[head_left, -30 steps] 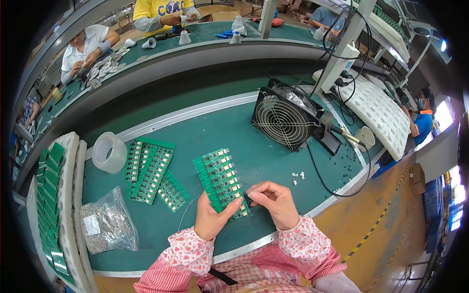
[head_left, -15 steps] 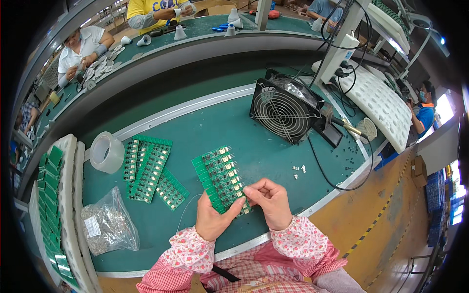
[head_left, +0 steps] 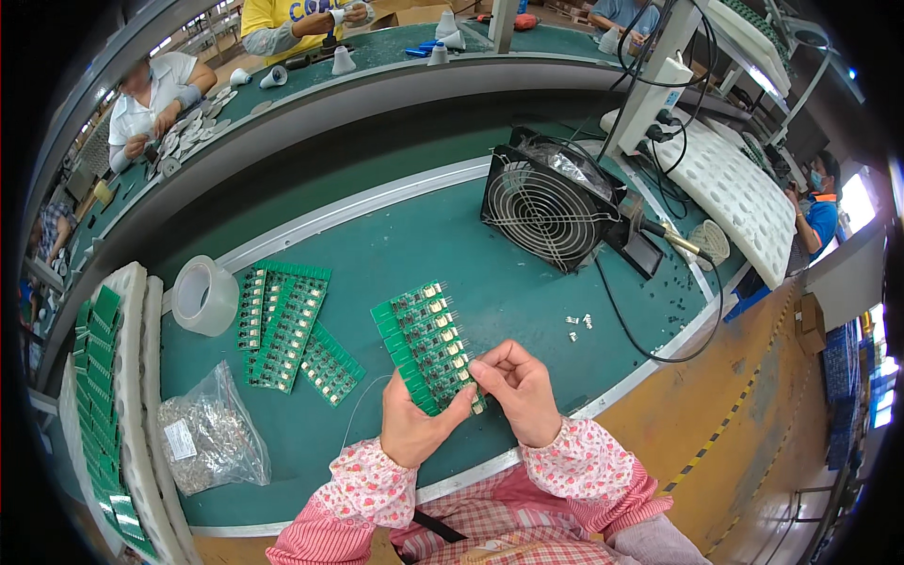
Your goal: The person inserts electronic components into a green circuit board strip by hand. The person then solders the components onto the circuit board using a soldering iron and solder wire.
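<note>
My left hand (head_left: 418,426) grips the lower end of a green circuit board panel (head_left: 420,339), thumb on top, above the green worktable. Dark components, a row of pale connectors and thin pins along the right edge show on the panel. At that edge, near the lower end, my right hand (head_left: 521,391) pinches thumb and forefinger together; whatever is between the fingertips is hidden. To the left, several similar circuit board panels (head_left: 292,320) lie in an overlapping pile. A few small white connectors (head_left: 579,327) lie loose to the right of my hands.
A clear tape roll (head_left: 204,296) and a plastic bag of small metal parts (head_left: 213,428) sit left. Foam trays (head_left: 141,377) with green boards stand beyond. A black fan (head_left: 549,209) and a soldering iron (head_left: 680,241) are far right. Co-workers sit beyond the table.
Both hands keep nearly the same pose on the circuit board panel, with only a slight shift of the right fingers at its edge. The view has moved slightly.
</note>
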### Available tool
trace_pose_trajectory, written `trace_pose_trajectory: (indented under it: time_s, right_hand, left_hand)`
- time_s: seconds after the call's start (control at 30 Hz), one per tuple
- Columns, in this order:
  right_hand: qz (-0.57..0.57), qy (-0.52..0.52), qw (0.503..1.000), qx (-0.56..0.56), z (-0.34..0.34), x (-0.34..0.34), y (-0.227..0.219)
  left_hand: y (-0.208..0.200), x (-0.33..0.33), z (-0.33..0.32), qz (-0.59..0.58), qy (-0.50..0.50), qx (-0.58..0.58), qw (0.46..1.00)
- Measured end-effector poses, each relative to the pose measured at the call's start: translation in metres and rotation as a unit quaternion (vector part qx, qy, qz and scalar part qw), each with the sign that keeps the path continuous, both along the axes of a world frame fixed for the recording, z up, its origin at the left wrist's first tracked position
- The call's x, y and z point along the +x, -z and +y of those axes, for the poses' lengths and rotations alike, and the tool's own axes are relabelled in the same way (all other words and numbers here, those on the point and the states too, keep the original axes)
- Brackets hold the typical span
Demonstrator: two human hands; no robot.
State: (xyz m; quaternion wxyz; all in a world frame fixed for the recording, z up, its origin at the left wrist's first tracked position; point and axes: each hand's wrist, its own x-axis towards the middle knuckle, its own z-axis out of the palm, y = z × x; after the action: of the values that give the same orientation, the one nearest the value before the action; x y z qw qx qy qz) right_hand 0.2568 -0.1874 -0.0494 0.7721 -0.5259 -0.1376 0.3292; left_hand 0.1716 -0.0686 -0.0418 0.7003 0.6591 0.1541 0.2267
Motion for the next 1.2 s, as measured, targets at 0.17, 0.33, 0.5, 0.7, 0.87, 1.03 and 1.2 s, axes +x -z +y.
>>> trace_pose_trajectory:
  time_s: [0.17, 0.33, 0.5, 0.7, 0.87, 1.03, 1.2]
  right_hand:
    - [-0.043, 0.011, 0.999, 0.015, 0.003, -0.004, 0.003]
    - [-0.051, 0.034, 0.998, 0.027, 0.006, -0.004, 0.002]
    - [-0.037, 0.051, 0.998, 0.023, -0.004, 0.002, -0.002]
    - [-0.563, 0.205, 0.730, -0.329, -0.069, 0.046, -0.011]
    - [-0.610, 0.193, 0.666, -0.383, -0.091, 0.064, -0.013]
    - [-0.632, 0.178, 0.643, -0.394, -0.076, 0.069, -0.011]
    - [-0.446, 0.156, 0.829, -0.300, -0.074, 0.055, -0.012]
  left_hand:
    - [-0.004, -0.002, 0.000, -0.002, 0.021, 0.008, 1.000]
    - [-0.009, 0.003, 0.001, -0.016, 0.045, 0.002, 0.999]
    - [-0.008, 0.003, 0.002, 0.002, 0.062, -0.075, 0.995]
    - [-0.003, 0.002, 0.008, 0.015, 0.029, -0.142, 0.989]
    - [-0.001, 0.005, 0.005, 0.009, 0.036, -0.139, 0.990]
    - [0.000, 0.003, 0.005, 0.003, 0.020, -0.146, 0.989]
    - [-0.002, 0.003, 0.006, 0.005, 0.041, -0.135, 0.990]
